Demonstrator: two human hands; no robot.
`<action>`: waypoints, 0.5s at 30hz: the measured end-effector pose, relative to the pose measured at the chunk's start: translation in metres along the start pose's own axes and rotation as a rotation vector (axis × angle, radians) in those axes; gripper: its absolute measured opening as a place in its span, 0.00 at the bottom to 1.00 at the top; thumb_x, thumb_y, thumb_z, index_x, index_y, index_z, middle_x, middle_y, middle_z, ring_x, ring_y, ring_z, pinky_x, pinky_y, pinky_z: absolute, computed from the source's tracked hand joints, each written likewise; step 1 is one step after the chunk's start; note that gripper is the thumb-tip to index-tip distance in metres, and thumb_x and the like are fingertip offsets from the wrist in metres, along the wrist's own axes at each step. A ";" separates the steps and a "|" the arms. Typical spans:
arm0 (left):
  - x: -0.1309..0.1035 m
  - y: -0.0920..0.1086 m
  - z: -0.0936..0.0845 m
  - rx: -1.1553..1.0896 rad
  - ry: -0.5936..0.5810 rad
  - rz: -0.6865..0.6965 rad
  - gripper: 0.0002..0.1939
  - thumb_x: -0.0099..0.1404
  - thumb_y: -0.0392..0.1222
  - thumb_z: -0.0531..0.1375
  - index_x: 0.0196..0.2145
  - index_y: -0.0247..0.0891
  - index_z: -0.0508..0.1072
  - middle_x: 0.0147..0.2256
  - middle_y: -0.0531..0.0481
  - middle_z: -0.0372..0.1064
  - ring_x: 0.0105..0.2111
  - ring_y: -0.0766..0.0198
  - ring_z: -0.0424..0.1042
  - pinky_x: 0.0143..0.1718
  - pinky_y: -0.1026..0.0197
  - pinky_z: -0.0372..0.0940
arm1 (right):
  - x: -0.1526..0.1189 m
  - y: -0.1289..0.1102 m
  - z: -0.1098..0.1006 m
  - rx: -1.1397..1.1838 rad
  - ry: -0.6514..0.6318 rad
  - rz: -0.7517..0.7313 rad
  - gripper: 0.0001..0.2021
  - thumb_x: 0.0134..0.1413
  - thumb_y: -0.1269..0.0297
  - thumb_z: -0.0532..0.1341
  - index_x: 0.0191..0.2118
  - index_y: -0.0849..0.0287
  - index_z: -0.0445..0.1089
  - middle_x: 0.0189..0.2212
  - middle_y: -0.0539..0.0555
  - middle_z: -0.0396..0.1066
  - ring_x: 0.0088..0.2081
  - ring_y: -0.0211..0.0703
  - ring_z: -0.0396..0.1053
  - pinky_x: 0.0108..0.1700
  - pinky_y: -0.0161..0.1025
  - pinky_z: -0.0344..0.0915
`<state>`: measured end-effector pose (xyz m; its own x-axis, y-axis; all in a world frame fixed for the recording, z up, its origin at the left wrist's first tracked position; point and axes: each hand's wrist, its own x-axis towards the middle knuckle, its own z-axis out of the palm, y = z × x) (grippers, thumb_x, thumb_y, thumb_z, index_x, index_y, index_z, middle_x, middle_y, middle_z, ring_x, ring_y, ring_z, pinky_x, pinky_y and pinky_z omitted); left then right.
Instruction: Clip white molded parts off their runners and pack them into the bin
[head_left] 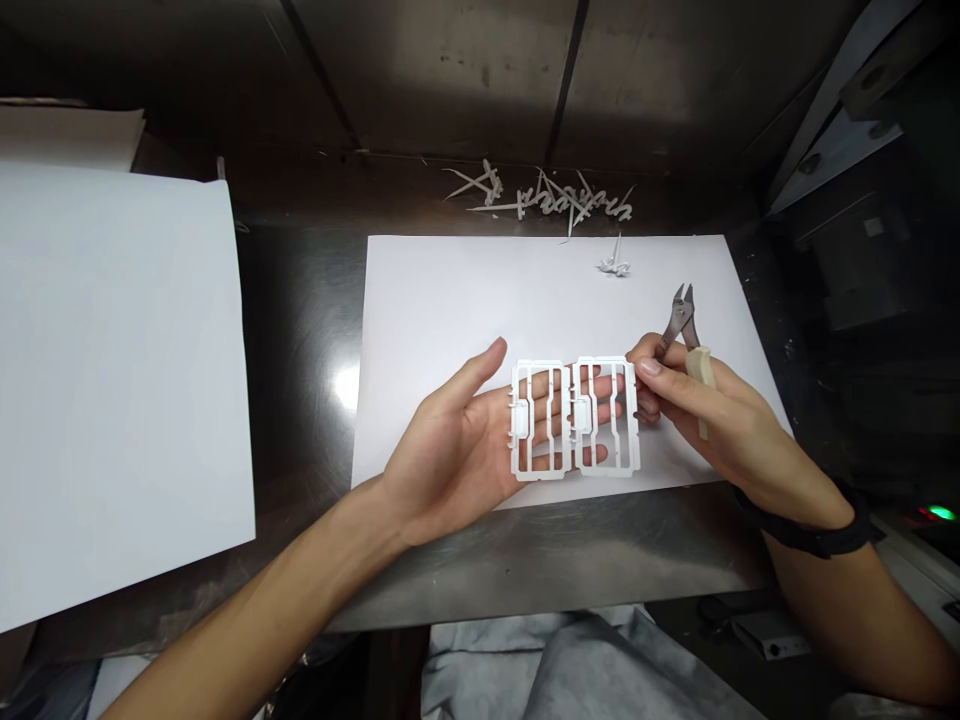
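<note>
The likeliest trouble, I judge, is a slip. The left hand is flat and spread, palm up with its thumb standing clear, so nothing on that side clamps the two white plastic frames: the one nearer the palm and the one nearer the right hand. If the left hand tips, or the right hand lets go at the corner, they could slide off onto the paper. The thin bars look easy to bend or snap under a hard squeeze. The cutters are a second risk — their blades stand apart, so a careless turn of the right wrist could bring them against a bar or a finger.

The frames lie side by side across the left fingers, which show through the openings; whether they are joined or only meet at the middle, I cannot tell. The right hand does double duty: its fingers are curled round the cutters, handles partly spread and blades pointing away from the body, while the thumb and a fingertip seem to pinch the upper outer corner of the nearer frame.

A small scrap sits on the paper, and a row of white offcuts lies beyond its far edge.
</note>
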<state>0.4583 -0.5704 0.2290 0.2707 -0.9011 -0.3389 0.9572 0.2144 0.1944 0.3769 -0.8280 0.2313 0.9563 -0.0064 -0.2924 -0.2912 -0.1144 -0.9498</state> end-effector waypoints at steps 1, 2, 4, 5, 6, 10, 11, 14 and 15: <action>0.000 0.000 0.000 -0.003 0.005 -0.001 0.39 0.84 0.63 0.45 0.77 0.31 0.63 0.67 0.32 0.73 0.64 0.40 0.75 0.72 0.41 0.59 | 0.000 0.000 0.000 0.004 -0.002 -0.002 0.17 0.79 0.49 0.62 0.38 0.54 0.69 0.32 0.51 0.62 0.36 0.45 0.59 0.42 0.44 0.57; 0.000 0.000 0.000 -0.006 0.007 -0.004 0.39 0.84 0.63 0.46 0.77 0.31 0.63 0.67 0.32 0.73 0.64 0.40 0.75 0.72 0.41 0.59 | 0.000 0.000 0.000 0.007 -0.005 -0.005 0.17 0.79 0.48 0.62 0.39 0.54 0.69 0.32 0.51 0.61 0.36 0.45 0.59 0.42 0.44 0.57; 0.000 0.000 0.000 -0.008 0.008 -0.007 0.39 0.84 0.63 0.46 0.77 0.30 0.63 0.67 0.32 0.72 0.65 0.40 0.75 0.72 0.40 0.59 | -0.001 0.000 0.000 0.011 -0.012 -0.006 0.17 0.79 0.48 0.62 0.39 0.54 0.68 0.32 0.50 0.61 0.36 0.44 0.59 0.42 0.43 0.57; 0.000 -0.001 0.000 -0.006 0.011 -0.003 0.39 0.84 0.63 0.45 0.77 0.30 0.63 0.67 0.32 0.72 0.65 0.40 0.75 0.72 0.40 0.58 | -0.001 0.000 0.001 0.013 -0.014 -0.009 0.17 0.79 0.48 0.62 0.39 0.54 0.68 0.33 0.50 0.61 0.36 0.44 0.59 0.42 0.43 0.57; -0.001 -0.001 0.000 -0.003 0.014 0.003 0.39 0.84 0.62 0.45 0.77 0.30 0.63 0.67 0.31 0.72 0.65 0.40 0.75 0.72 0.40 0.58 | -0.002 0.000 0.001 0.016 -0.012 -0.014 0.17 0.80 0.49 0.62 0.40 0.54 0.68 0.33 0.50 0.61 0.36 0.44 0.59 0.42 0.43 0.57; -0.001 -0.001 0.002 0.010 0.034 0.018 0.39 0.84 0.61 0.45 0.76 0.28 0.64 0.67 0.31 0.72 0.65 0.40 0.75 0.72 0.40 0.59 | -0.002 0.000 0.002 0.026 -0.008 -0.026 0.16 0.80 0.50 0.61 0.40 0.54 0.68 0.33 0.50 0.60 0.37 0.44 0.59 0.42 0.42 0.57; -0.001 -0.001 0.003 0.012 0.034 0.017 0.39 0.84 0.61 0.45 0.76 0.29 0.64 0.67 0.31 0.72 0.65 0.40 0.75 0.72 0.40 0.60 | -0.001 0.000 0.002 0.028 -0.011 -0.025 0.16 0.80 0.50 0.61 0.40 0.54 0.68 0.33 0.50 0.60 0.37 0.44 0.59 0.42 0.42 0.57; -0.001 -0.001 0.005 0.019 0.042 0.014 0.39 0.85 0.61 0.44 0.76 0.29 0.65 0.67 0.30 0.72 0.65 0.40 0.75 0.71 0.40 0.61 | 0.001 0.001 0.003 0.034 -0.018 -0.031 0.16 0.80 0.49 0.61 0.40 0.54 0.69 0.34 0.50 0.59 0.37 0.44 0.59 0.43 0.42 0.57; -0.001 -0.001 0.005 0.023 0.045 0.013 0.39 0.85 0.61 0.43 0.75 0.28 0.65 0.66 0.29 0.73 0.65 0.40 0.75 0.71 0.39 0.61 | 0.001 0.002 0.003 0.037 -0.021 -0.033 0.16 0.80 0.49 0.61 0.41 0.54 0.69 0.34 0.50 0.59 0.37 0.45 0.59 0.43 0.42 0.57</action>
<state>0.4563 -0.5720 0.2333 0.2878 -0.8803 -0.3771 0.9511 0.2168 0.2199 0.3776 -0.8255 0.2289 0.9647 0.0172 -0.2627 -0.2607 -0.0776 -0.9623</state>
